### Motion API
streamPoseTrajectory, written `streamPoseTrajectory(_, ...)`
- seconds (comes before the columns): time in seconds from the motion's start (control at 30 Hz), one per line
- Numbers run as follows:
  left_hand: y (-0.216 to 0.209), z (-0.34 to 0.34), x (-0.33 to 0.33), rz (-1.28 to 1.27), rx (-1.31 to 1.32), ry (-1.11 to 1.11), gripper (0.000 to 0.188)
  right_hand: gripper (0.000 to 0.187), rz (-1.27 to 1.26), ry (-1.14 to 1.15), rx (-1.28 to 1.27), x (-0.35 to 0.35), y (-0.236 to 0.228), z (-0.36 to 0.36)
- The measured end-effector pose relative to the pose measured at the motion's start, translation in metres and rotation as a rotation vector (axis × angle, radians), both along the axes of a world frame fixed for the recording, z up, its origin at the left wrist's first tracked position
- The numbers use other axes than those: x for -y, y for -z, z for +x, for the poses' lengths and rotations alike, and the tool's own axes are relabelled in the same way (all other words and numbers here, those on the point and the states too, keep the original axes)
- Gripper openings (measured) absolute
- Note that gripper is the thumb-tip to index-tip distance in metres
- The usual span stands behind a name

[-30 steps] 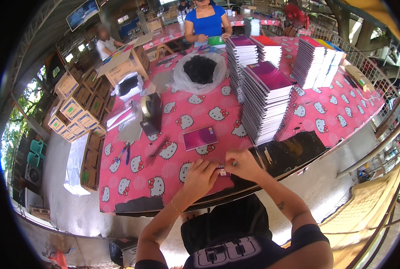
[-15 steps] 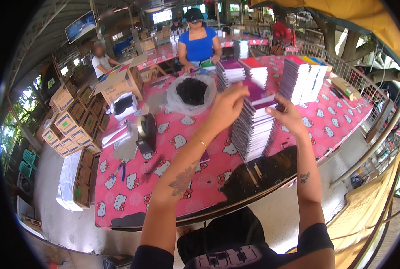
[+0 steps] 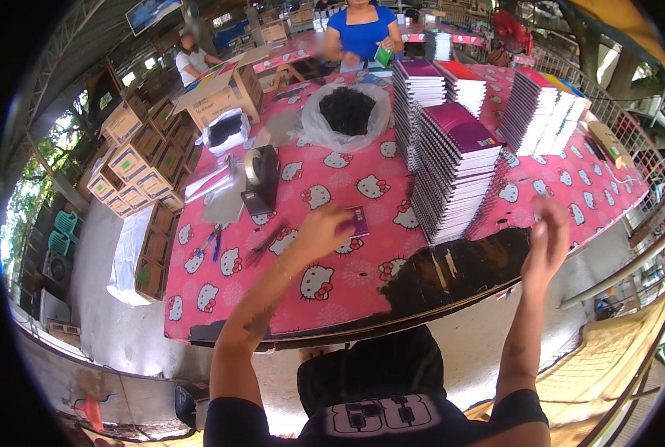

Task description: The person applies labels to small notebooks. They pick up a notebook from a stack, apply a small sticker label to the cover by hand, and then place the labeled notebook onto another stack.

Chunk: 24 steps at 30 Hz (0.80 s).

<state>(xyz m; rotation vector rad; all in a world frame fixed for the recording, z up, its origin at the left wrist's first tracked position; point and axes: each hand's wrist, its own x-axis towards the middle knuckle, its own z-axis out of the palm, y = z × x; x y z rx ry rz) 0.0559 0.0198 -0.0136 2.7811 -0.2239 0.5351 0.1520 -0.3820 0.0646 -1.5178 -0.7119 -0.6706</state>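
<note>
A small purple notebook or card (image 3: 359,222) lies on the pink table cover. My left hand (image 3: 323,232) is at its left edge, covering part of it; the fingers are blurred, so I cannot tell whether they grip it. Right of centre stands a tall stack of spiral notebooks (image 3: 455,175) with a purple cover on top, leaning slightly. To the right of that stack my right hand (image 3: 547,242) is raised over the table's front edge, fingers apart and holding nothing.
Behind stand more notebook stacks, purple (image 3: 418,97), red (image 3: 463,86) and mixed (image 3: 541,112). A plastic bag of black pieces (image 3: 381,119), a tape dispenser (image 3: 260,182) and blue-handled pliers (image 3: 216,244) lie leftward. Cardboard boxes (image 3: 135,160) are piled left. A co-worker in blue (image 3: 358,33) stands opposite.
Both hands have left the top of the tall notebook stack. My left hand has come down to the small purple piece; my right hand has moved right and nearer. The view has tilted downward.
</note>
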Motion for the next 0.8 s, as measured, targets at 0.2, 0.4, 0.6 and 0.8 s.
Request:
streamPoseTrajectory(0.2, 0.067, -0.032, 0.013, 0.263, 0.206, -0.099, 0.038, 0.032, -0.287, -0.495, -0.188, -0.088, 0.058, -0.042)
streamPoseTrajectory(0.4, 0.015, -0.059, 0.079, -0.026, 0.233, -0.007, 0.035, 0.037, -0.334, -0.403, -0.207, -0.138, 0.116, -0.045)
streamPoseTrajectory(0.6, 0.038, -0.069, -0.063, 0.049, 0.191, -0.654, 0.022, 0.035, -0.091, -0.646, -0.575, -0.132, 0.149, -0.049)
streamPoseTrajectory(0.8, 0.069, -0.08, -0.083, 0.142, 0.491, -0.713, 0.021, 0.037, -0.192, -0.804, -0.721, -0.149, 0.146, -0.057)
